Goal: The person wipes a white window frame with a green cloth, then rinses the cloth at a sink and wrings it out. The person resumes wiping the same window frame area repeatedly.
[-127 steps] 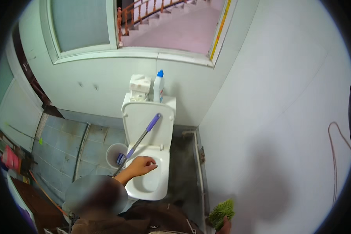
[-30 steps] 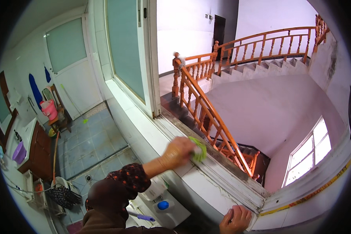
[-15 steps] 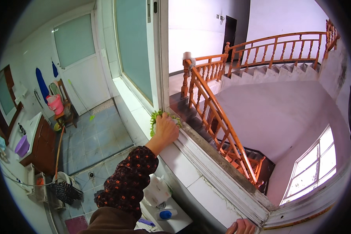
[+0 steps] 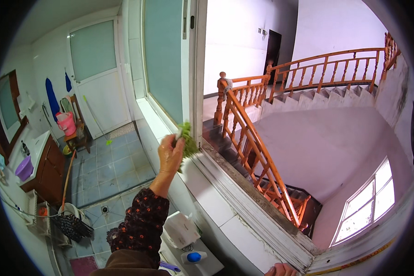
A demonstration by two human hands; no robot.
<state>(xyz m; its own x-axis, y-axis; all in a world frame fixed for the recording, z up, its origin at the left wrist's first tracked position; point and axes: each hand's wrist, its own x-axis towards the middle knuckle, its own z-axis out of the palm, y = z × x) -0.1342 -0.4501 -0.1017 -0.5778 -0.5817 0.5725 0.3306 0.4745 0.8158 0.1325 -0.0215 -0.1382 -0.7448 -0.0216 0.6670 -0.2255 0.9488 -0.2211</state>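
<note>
Two hands are in view. Near the centre of the frame, the left hand has its fingers and thumb closed around a single green chenille cloth, pinching it so that its shaggy strands hang out on the far side. The cloth is at the foot of the sliding window's white frame, just above the tiled sill; whether it presses on either is hard to tell. The right hand is at the bottom edge, right of centre, fingers bent at the sill; most of it is cut off, so how far it is spread cannot be told.

Below the left forearm, at the bottom centre, are one white tissue pack, one blue-capped bottle and one purple handle. At the left, one purple basin rests on a white-topped counter, and one pink bucket stands on a wooden chair. Two blue items hang behind it. One orange-brown stair railing shows through the window.
</note>
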